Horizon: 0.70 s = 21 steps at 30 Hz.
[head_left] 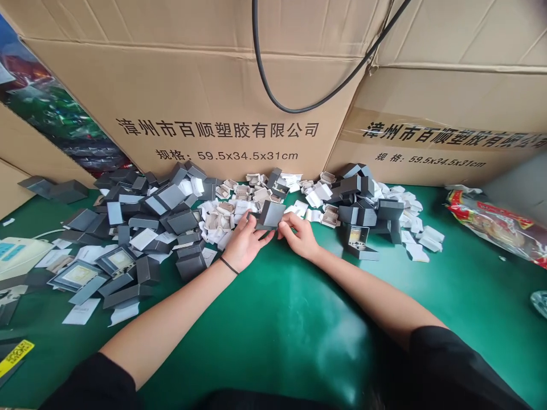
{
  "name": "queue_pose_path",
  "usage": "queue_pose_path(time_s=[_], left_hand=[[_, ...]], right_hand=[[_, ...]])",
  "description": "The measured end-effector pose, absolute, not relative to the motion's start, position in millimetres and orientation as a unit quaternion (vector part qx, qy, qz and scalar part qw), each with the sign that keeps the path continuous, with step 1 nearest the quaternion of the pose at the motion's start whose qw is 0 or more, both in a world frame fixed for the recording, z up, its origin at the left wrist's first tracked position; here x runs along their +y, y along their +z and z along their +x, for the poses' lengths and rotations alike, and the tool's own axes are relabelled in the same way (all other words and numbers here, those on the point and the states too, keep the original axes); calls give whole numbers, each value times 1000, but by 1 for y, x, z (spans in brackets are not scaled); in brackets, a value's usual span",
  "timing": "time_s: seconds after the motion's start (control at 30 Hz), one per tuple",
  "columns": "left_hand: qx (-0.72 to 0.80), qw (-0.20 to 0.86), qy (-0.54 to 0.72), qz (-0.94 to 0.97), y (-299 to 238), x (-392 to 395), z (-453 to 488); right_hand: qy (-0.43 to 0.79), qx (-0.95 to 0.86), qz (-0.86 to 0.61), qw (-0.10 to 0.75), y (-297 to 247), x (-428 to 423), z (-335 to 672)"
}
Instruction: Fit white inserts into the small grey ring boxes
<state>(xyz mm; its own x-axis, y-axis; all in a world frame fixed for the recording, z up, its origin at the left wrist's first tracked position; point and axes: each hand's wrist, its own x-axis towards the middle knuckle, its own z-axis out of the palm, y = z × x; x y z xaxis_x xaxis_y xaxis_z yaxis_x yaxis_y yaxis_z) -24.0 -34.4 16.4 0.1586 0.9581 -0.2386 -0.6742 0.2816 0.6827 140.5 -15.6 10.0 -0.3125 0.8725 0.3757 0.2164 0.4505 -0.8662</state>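
Between my two hands is a small dark grey box [272, 214], its lid raised, above the green table. My left hand [244, 244] supports it from the left, thumb on its edge and fingers underneath. The fingers of my right hand [299, 234] are pinched together at the box's lower right corner. What lies inside the box cannot be made out. Just behind it are small white and brown paper inserts [222, 219]. A heap of similar dark grey boxes [171, 196] lies to the left, some opened, and a smaller pile of dark grey boxes [359, 196] sits to the right.
Large cardboard cartons [222, 85] wall off the back, with a black cable [294, 110] hanging before them. A red-edged plastic food packet [496, 222] lies at right. A pale device [21, 256] and a yellow label [16, 356] are at left on the green table [290, 319].
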Motion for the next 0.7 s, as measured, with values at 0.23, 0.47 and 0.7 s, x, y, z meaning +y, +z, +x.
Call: queue_pose_path(time_s=[0.23,0.47,0.7], left_hand=[[307,773,527,173,19,-30,-34],[293,789,494,218,16,-39,-24],[330,753,525,219,15,-36,-34]], right_hand=[[198,-745,-547,325,20,23,169],[-2,-755,-638,152,10,44,190],[19,-745,-638,193,5,37,188]])
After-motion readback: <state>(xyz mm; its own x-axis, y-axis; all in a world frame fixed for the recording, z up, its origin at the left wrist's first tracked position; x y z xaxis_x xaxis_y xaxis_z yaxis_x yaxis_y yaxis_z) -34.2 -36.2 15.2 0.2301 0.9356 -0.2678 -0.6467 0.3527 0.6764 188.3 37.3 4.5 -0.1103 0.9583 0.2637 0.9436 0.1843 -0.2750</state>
